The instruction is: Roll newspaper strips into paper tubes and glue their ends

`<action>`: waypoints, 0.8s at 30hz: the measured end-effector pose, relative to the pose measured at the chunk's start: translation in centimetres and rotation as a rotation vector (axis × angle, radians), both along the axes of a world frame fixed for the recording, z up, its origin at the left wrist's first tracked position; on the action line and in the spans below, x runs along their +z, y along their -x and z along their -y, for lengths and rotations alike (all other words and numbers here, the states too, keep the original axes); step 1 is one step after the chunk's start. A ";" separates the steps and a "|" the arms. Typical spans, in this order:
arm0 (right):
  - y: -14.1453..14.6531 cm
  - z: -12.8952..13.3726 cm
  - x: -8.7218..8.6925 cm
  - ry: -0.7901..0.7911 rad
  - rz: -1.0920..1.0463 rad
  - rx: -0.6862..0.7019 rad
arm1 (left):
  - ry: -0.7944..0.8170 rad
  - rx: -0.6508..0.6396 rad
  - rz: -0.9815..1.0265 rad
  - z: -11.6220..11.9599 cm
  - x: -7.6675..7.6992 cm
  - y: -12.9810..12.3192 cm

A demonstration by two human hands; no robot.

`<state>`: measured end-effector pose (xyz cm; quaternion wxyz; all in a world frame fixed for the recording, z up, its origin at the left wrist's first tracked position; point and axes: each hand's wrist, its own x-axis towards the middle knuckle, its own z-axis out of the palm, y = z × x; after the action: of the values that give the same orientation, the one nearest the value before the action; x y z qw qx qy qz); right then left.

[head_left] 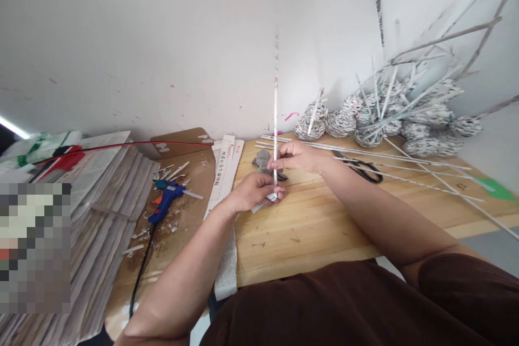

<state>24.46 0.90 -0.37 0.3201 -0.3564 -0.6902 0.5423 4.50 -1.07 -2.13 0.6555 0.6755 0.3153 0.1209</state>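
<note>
Item: one rolled paper stick (pixel 275 119), white with printed flecks, held above the wooden table (pixel 308 227). Lower end between the thumb and fingers of the left hand (pixel 255 192); that hand is curled, nearly closed. Right hand (pixel 298 157) just above, thumb and fingertips pinched on the same stick, the stick lying at its left edge.

Writing: paper strips (pixel 225 173), left of the hands, carry a line of black Chinese characters, 生命 apparently among them, and small red print too fine to read. Dark print on the stick not readable.

Orientation: long axis close to vertical in the view, rising from the left fingers; upper part fades against the white wall (pixel 203 54), its tip unclear. Lean toward or away from the person cannot be told.

Adjacent: grey lump (pixel 263 158) behind the hands; black-handled scissors (pixel 371 171) beyond the right forearm; blue glue gun (pixel 165 201) on cardboard (pixel 190 194), left.
</note>
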 end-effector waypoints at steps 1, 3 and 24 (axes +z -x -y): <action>0.0 0.0 -0.1 -0.007 -0.007 -0.047 | 0.001 0.004 0.005 0.0 -0.1 0.0; 0.1 0.0 -0.1 -0.024 -0.026 -0.136 | 0.004 0.005 0.018 -0.1 -0.3 0.1; 0.5 0.2 0.1 -0.052 -0.089 -0.237 | 0.009 0.025 0.021 -0.2 -0.4 0.0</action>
<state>23.91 0.71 -0.28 0.4216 -0.4027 -0.6422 0.4978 4.50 -0.85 -2.52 0.6604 0.6671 0.3173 0.1345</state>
